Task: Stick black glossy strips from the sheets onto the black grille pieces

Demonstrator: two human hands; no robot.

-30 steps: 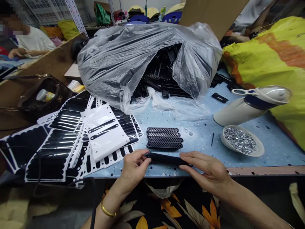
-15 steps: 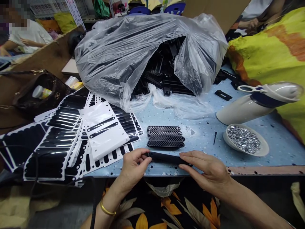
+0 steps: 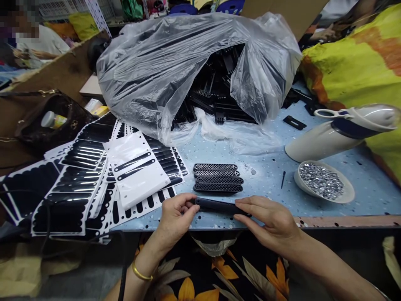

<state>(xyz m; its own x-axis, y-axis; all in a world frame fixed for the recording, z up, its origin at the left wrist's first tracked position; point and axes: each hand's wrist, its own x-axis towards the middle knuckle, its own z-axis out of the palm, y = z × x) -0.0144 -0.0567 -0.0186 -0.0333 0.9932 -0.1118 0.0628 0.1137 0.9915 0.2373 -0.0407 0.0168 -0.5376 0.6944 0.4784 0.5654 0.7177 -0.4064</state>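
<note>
The long black strip [image 3: 216,206] looks like matt plastic, smooth on top. The four black mesh-patterned plastic pieces [image 3: 217,178] are rougher, perforated. The big clear plastic bag [image 3: 175,62] is thin, crinkly and shiny. The black-and-white sticker sheets [image 3: 94,175] are glossy. The blue speckled tabletop [image 3: 266,175] looks smooth, and the white bowl of silvery metal bits [image 3: 322,180] glitters.

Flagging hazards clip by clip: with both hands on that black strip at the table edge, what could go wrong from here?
The black strip, pinched by the left hand and right hand, sits right at the table edge; a slip might drop it into the lap.

The row of mesh pieces lies just beyond the fingers, so a nudge could scatter it.

The bowl of small silver parts near the right forearm might be knocked.
</note>
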